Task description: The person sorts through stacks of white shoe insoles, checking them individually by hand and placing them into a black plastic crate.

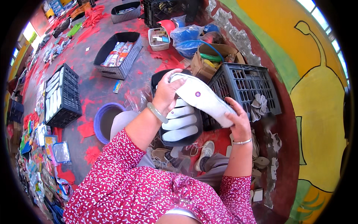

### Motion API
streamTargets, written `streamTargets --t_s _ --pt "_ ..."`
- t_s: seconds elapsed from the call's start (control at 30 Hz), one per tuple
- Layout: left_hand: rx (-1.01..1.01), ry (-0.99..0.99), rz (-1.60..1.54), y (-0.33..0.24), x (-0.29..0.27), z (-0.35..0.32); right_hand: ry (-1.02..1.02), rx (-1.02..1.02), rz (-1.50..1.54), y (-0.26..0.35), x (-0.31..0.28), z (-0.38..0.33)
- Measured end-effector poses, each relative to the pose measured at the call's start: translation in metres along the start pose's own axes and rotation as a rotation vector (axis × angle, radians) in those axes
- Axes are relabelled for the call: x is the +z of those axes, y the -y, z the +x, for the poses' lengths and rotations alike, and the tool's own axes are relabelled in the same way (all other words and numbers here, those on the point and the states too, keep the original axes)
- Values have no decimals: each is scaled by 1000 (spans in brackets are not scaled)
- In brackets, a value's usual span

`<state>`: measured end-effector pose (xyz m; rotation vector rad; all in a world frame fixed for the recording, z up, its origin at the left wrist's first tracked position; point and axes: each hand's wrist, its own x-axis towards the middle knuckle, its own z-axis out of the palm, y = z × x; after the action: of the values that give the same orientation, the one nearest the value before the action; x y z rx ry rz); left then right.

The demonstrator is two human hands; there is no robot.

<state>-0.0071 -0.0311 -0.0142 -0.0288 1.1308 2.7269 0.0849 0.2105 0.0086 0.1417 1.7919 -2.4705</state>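
Observation:
A white shoe insole (209,98) with a small round purple mark is held up slantwise between both hands. My left hand (166,91) grips its upper left end, the thumb on the face. At the lower right end my right hand (239,121) has its thumb and fingers closed on the edge. Whether one insole or a layered pair is in my hands I cannot tell. Just below sits a dark bin (164,140) with several white insoles (180,123) lying in rows, partly covered by my left hand and the held insole.
A black crate (242,80) stands on the right with a grey cloth (258,106) on its side. Behind it is a cardboard box (203,63). On the left are a purple-rimmed bucket (97,125), an insole-filled crate (66,112) and a woven basket (123,65) of packets. Red scraps cover the floor.

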Motion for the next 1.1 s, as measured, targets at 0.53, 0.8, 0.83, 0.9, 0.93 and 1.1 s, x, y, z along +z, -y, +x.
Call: streamTargets --t_s 0.53,0.8,0.83,0.9,0.93,1.1 --pt "-217 219 -29 10 14 -14 -426 54 39 -14 -15 11" --pt "-52 177 -172 13 12 -8 -104 73 264 -15 -11 8" --pt "-59 180 -177 12 11 -8 -95 74 287 -17 -9 9" --pt "-104 229 -200 11 10 -10 -74 94 345 -22 -11 10" --pt "-126 253 -213 11 10 -11 -62 106 373 -23 -12 10" --pt "-161 352 -261 8 8 -10 80 186 477 -30 -11 10"
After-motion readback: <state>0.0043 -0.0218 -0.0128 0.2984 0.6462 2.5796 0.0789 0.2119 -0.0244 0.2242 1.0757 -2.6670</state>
